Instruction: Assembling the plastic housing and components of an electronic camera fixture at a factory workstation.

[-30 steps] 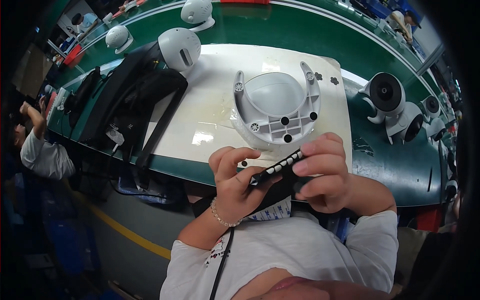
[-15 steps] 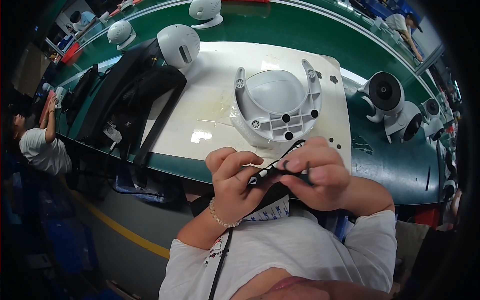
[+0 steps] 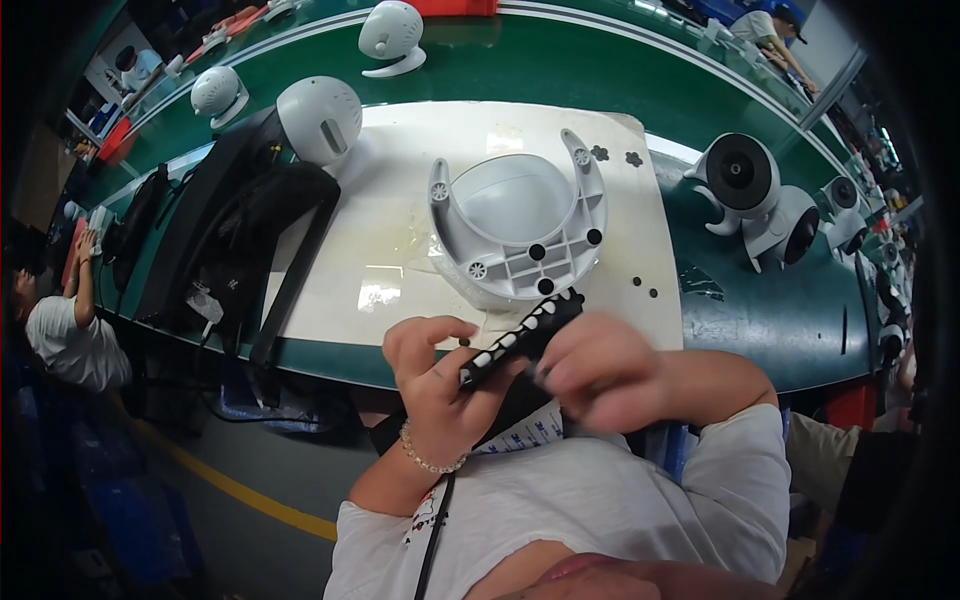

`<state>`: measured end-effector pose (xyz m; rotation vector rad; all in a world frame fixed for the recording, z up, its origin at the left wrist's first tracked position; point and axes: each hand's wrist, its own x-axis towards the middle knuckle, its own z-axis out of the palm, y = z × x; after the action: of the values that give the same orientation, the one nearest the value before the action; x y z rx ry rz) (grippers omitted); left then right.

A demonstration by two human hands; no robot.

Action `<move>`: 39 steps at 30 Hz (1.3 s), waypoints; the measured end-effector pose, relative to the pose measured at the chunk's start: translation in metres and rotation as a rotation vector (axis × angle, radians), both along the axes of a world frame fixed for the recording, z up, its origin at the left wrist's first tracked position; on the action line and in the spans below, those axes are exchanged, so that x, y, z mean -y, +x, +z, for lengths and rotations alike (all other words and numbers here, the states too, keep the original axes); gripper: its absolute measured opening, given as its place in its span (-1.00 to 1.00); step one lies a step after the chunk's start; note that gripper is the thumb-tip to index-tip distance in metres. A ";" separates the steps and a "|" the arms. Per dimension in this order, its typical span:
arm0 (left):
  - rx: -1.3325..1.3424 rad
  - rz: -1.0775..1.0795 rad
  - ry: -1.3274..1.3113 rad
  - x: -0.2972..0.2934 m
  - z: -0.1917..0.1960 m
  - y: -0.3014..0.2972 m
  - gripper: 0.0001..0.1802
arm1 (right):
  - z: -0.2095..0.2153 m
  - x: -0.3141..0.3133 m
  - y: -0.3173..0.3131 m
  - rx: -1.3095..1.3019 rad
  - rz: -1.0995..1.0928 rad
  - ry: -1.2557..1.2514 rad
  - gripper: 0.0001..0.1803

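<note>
My left hand [image 3: 440,375] grips a black strip with a row of white round spots [image 3: 520,335], tilted up to the right. A small black round pad [image 3: 464,342] shows at its fingertip. My right hand [image 3: 605,370] is smeared by motion beside the strip's lower edge, so its grip is unclear. Just beyond my hands, a white plastic curved base [image 3: 520,275] with two prongs lies ribbed side up against a white rounded body [image 3: 515,200]. Black round pads [image 3: 594,236] sit in some of its round seats; other seats [image 3: 438,190] show bare spokes.
A pale board [image 3: 390,230] lies under the base, with loose black pads [image 3: 645,287] at its right. Black bags [image 3: 235,200] and a white round device [image 3: 320,120] stand left. White devices with black round fronts [image 3: 742,172] stand right. Other people work farther off.
The view has shifted, so the bench things sit farther left. The black strip now shows its row of white spots more fully. My right hand has moved down from the strip's upper end, blurring.
</note>
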<state>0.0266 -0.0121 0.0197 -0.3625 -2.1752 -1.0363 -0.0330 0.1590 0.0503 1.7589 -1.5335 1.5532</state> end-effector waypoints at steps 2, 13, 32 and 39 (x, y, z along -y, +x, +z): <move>0.014 0.027 0.024 0.000 -0.003 -0.002 -0.74 | 0.007 -0.010 -0.017 0.085 -0.375 0.034 -0.59; 0.018 -0.065 -0.011 -0.002 -0.014 -0.021 -0.74 | 0.052 -0.015 -0.075 0.541 -0.508 0.176 -0.33; -0.064 -0.036 -0.115 -0.009 -0.023 -0.024 -0.66 | 0.064 -0.023 -0.083 0.647 -0.559 0.297 -0.29; -0.059 -0.023 -0.118 -0.009 -0.023 -0.023 -0.66 | 0.067 -0.017 -0.071 0.385 -0.731 0.438 -0.31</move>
<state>0.0035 -0.0030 -0.0030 -0.4678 -2.1895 -0.9006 -0.1036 0.1760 0.1171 0.8704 -2.4826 1.2596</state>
